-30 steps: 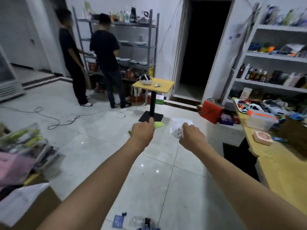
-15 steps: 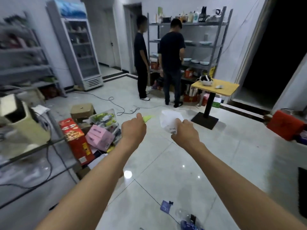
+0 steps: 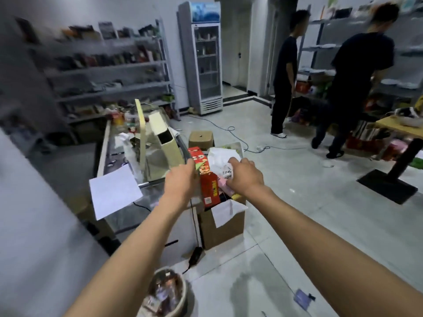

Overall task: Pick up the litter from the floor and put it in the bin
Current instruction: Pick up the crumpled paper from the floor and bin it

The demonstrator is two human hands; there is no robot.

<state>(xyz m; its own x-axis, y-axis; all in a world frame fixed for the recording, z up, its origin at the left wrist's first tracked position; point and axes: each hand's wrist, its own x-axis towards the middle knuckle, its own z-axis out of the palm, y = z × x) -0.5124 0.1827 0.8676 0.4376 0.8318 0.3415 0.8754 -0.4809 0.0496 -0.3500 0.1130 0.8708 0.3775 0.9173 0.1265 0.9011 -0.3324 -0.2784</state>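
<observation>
Left hand (image 3: 180, 181): held out at chest height, fingers curled, pinching a small yellow-green scrap of paper (image 3: 199, 166) at its tip. Right hand (image 3: 246, 177): held out beside it, a little apart, fingers curled round a crumpled white plastic bag with dark print (image 3: 220, 162). Both pieces of litter carried in the air, above an open brown cardboard box (image 3: 223, 225) on the grey tiled floor (image 3: 320, 213). Round grey bin, part-filled with wrappers (image 3: 167, 291): stood on the floor below the left forearm, near the bottom edge of the view. Small flat blue packet (image 3: 302, 298): lay on the floor at lower right, well apart from the bin. Red printed carton (image 3: 206, 177): stood upright in the box, just beyond the left hand. White sheet of paper (image 3: 114, 191): overhung the near corner of the glass worktop (image 3: 151, 197) at left.
</observation>
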